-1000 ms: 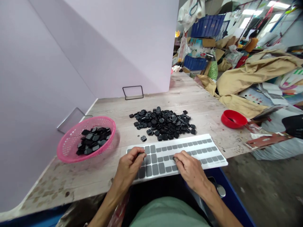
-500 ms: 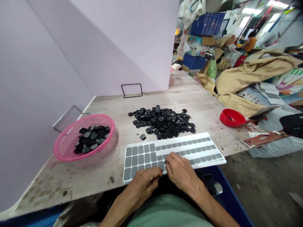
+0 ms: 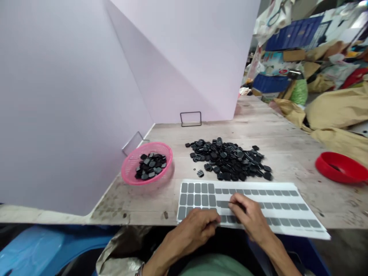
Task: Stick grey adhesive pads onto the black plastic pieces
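A white sheet (image 3: pixel 276 214) covered with rows of grey rectangular stickers lies along the near edge of the wooden table (image 3: pixel 287 138). My left hand (image 3: pixel 195 230) rests at the sheet's near left edge, its fingers curled together over the stickers. My right hand (image 3: pixel 250 218) lies on the sheet just to the right, fingers bent and pinching at a sticker row. What either hand holds is hidden. Behind the sheet is a heap of small black plastic parts (image 3: pixel 227 157). A pink basket (image 3: pixel 129 170) at the left holds more black parts.
A red bowl (image 3: pixel 339 168) stands at the right. Pale lilac partition walls (image 3: pixel 86 76) close the left and back sides, with a black wire stand (image 3: pixel 190 119) against the back one. Tan bags and blue crates pile up at the far right. A blue bin (image 3: pixel 43 249) sits below left.
My left hand came off the sheet's left end and moved in beside my right hand at the near edge. The view has swung left, shifting everything rightward.
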`<state>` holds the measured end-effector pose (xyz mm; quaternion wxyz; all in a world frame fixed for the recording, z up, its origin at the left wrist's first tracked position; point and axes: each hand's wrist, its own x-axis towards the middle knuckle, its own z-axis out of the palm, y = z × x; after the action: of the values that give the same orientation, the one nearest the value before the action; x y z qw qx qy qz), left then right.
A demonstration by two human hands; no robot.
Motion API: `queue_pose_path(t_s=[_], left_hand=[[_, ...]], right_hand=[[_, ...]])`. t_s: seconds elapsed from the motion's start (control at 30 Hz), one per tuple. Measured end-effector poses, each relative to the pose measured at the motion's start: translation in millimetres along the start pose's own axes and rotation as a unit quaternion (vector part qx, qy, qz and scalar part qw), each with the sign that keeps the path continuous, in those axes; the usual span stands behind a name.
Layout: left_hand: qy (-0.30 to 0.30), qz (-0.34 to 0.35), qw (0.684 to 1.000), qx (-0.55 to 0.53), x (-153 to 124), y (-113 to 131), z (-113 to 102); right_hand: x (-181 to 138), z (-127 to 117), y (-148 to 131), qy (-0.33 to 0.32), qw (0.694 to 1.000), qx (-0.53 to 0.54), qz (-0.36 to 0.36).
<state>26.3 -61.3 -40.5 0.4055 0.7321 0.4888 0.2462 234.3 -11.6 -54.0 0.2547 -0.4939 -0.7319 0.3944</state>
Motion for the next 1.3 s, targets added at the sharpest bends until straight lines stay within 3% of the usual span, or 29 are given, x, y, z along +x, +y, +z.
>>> queue_pose_path(t_s=[0.07, 0.13, 0.2, 0.27, 0.33, 0.37, 0.5, 0.57, 0.7, 0.83, 0.93, 1.0, 1.07, 1.3], left_hand=[[0.08, -0.019, 0.996, 0.034, -1.0, -2.2, -23.0], [0.198, -0.045, 0.974, 0.104, -0.6, -4.8, -55.1], [0.311, -0.071, 0.924, 0.211, 2.9, -8.0, -87.8], [0.389, -0.092, 0.853, 0.336, 10.1, -11.6, -111.0], [0.415, -0.093, 0.808, 0.408, 20.6, -15.2, -117.6], [0.404, -0.084, 0.811, 0.415, 26.8, -17.2, -114.4], [0.237, -0.06, 0.911, 0.333, 57.4, -28.8, -77.2], [0.178, -0.077, 0.933, 0.303, 73.9, -36.6, -58.9], [0.161, -0.085, 0.946, 0.269, 96.8, -47.1, -46.3], [0.143, -0.079, 0.965, 0.204, 96.3, -39.6, -49.7], [0.108, -0.073, 0.991, 0.025, 83.4, -21.5, -41.2], [0.065, -0.077, 0.983, -0.152, 73.1, -8.8, -28.2], [0.031, -0.091, 0.955, -0.28, 63.9, 0.1, -12.6], [0.036, -0.136, 0.889, -0.436, 49.0, 2.2, 19.7]], right_hand=[[-0.2, -7.9, 4.2, 0.007, 0.999, 0.041, 0.024], [-2.2, -14.5, 6.9, 0.016, 0.997, 0.055, 0.044], [-4.8, -19.0, 7.3, 0.026, 0.996, 0.06, 0.056], [-6.8, -21.0, 5.3, 0.029, 0.995, 0.066, 0.062], [-7.8, -20.5, 1.9, 0.024, 0.994, 0.078, 0.072], [-8.0, -19.7, 0.1, 0.019, 0.993, 0.083, 0.078], [-9.4, -16.6, -4.3, 0.009, 0.991, 0.096, 0.089], [-11.5, -17.2, -4.7, 0.005, 0.991, 0.097, 0.089], [-16.8, -22.0, -2.3, 0.008, 0.991, 0.097, 0.095], [-18.8, -22.1, 3.6, 0.025, 0.99, 0.108, 0.083], [-17.3, -16.7, 5.1, 0.017, 0.986, 0.163, 0.031], [-15.8, -12.4, 2.7, -0.011, 0.98, 0.2, -0.003], [-15.0, -8.7, -1.1, -0.041, 0.978, 0.204, -0.02], [-23.0, 1.0, -0.2, -0.112, 0.957, 0.265, 0.04]])
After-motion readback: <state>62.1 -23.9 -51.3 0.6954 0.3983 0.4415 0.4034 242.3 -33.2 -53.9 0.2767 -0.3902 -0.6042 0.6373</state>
